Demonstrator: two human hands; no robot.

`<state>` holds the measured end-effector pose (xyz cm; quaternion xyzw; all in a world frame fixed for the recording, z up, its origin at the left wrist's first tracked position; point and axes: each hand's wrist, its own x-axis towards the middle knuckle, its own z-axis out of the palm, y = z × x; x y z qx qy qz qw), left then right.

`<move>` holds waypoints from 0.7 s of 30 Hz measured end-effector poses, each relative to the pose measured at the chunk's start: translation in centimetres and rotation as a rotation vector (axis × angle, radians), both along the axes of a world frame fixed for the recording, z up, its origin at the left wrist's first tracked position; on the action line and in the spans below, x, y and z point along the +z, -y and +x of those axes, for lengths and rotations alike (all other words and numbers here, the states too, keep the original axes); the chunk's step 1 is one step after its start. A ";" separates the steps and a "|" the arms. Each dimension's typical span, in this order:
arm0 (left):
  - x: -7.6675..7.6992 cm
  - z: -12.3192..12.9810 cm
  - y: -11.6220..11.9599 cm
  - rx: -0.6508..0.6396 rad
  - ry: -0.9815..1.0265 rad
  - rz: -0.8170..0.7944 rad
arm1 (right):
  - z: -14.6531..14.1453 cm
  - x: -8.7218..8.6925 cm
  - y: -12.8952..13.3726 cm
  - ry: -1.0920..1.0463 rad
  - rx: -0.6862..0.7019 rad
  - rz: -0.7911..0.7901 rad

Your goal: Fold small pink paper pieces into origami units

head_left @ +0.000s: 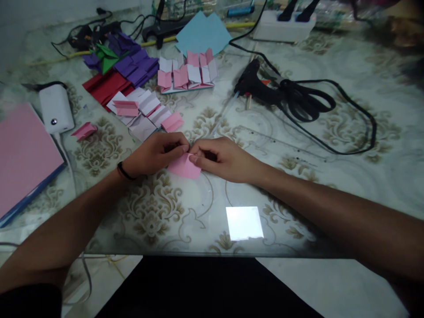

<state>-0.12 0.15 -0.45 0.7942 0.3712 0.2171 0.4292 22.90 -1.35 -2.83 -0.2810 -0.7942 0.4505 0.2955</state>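
Note:
A small pink sheet of paper (185,168) is pinched between my two hands, low over the patterned tabletop. My left hand (162,152) has its thumb and fingers closed at the paper's upper left edge. Close beside it, my right hand (221,159) grips the upper right part, thumb on top. The fingertips of both hands nearly meet. Just beyond them lies a pile of folded white and pink paper pieces (145,112). One folded pink piece (85,131) rests apart to the left.
Behind are folded purple papers (137,66), red papers (106,86), and blue sheets (203,33). A black glue gun (258,86) with a looped cord lies right, near a clear ruler (281,143) and power strip (283,26). Left are a white power bank (56,108) and pink paper stack (28,159).

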 end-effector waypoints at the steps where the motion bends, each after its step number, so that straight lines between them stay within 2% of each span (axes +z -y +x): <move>1: 0.0 0.0 0.0 -0.001 -0.003 0.003 | 0.0 0.0 0.0 0.001 -0.002 0.000; 9: 0.0 0.0 0.0 -0.001 -0.005 0.004 | 0.0 0.0 0.0 0.001 -0.001 0.020; 15: -0.3 -0.1 0.0 0.007 0.000 0.007 | 0.0 0.0 0.1 0.028 0.009 0.129; 21: -0.2 0.0 0.0 0.006 0.009 -0.002 | 0.0 0.0 0.0 0.020 0.013 0.078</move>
